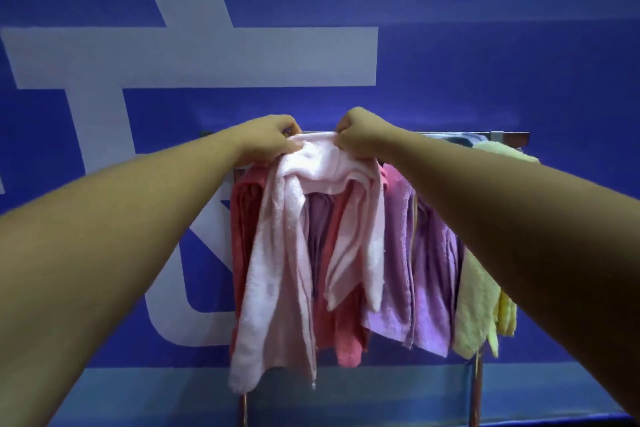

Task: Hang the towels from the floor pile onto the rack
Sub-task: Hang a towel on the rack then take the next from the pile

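Note:
Both my hands hold a pale pink towel (291, 253) by its top edge at the height of the rack's top bar (505, 135). My left hand (268, 139) pinches the towel's left corner, and my right hand (358, 133) pinches the right corner. The towel sags between them and hangs down in two long folds. Behind it, several towels hang on the rack: a coral red towel (242, 218), purple towels (429, 274) and pale yellow towels (474, 305). The floor pile is out of view.
A blue wall (485, 62) with large white lettering stands close behind the rack. The rack's metal legs (477, 392) reach down at the lower right, with another under the pink towel. A lighter blue band runs along the wall's base.

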Action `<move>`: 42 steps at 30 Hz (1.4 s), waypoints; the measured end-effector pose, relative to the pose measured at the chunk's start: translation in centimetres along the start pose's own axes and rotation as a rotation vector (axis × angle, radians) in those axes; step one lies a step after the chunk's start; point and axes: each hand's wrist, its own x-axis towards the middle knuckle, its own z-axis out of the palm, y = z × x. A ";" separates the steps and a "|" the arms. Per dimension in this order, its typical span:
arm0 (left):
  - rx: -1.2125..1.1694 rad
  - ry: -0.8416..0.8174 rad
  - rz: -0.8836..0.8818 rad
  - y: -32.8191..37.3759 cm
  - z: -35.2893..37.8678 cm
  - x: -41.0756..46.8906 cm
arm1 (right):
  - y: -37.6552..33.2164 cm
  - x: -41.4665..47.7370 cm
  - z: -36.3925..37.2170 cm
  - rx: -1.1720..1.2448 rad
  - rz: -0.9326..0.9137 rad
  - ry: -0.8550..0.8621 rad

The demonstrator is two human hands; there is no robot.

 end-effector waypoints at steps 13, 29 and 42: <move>0.310 0.413 0.157 -2.4 4.5 0.0 | 2.1 -0.8 5.8 -0.276 -0.181 0.223; 0.152 0.418 0.068 -1.2 8.3 -6.2 | 2.9 -4.2 7.4 -0.132 -0.112 0.221; -0.221 0.327 0.058 -2.2 10.3 -6.5 | 2.8 -6.1 9.8 0.357 0.039 0.105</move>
